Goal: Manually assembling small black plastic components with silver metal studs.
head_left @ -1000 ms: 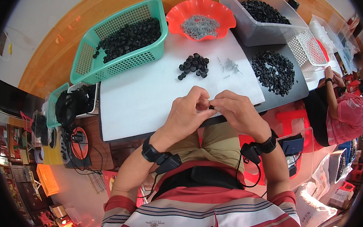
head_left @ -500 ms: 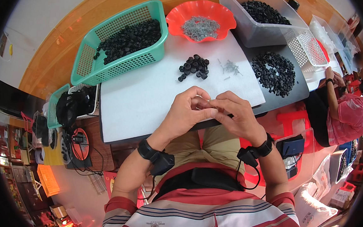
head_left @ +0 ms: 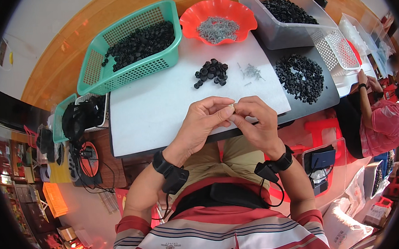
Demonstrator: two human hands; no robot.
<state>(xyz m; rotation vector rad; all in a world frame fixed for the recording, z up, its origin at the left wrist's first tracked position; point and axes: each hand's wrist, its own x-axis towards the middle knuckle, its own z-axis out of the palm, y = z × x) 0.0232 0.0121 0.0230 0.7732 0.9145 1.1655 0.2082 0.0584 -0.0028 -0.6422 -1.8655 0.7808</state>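
My left hand (head_left: 202,124) and my right hand (head_left: 259,123) meet over the front part of a white sheet (head_left: 140,123). Thumb and fingers of each are pinched together, and the fingertips nearly touch. A tiny pale bit shows at the left fingertips; what either hand holds is too small and covered to name. Beyond them on the sheet lies a pile of small black caps (head_left: 211,73). To its right is a little scatter of thin grey metal pins or screws (head_left: 251,72).
A green basket (head_left: 134,72) of black parts, a red wavy-rimmed bowl (head_left: 190,28) of grey pieces and a clear bin (head_left: 274,37) line the back. Black ring-like parts (head_left: 299,79) cover a dark board at right. Another person (head_left: 382,127) sits at far right.
My fingertips have shifted slightly; the left thumb has risen to press against the fingers, and the right hand has turned and drawn a little left. The piles look the same.
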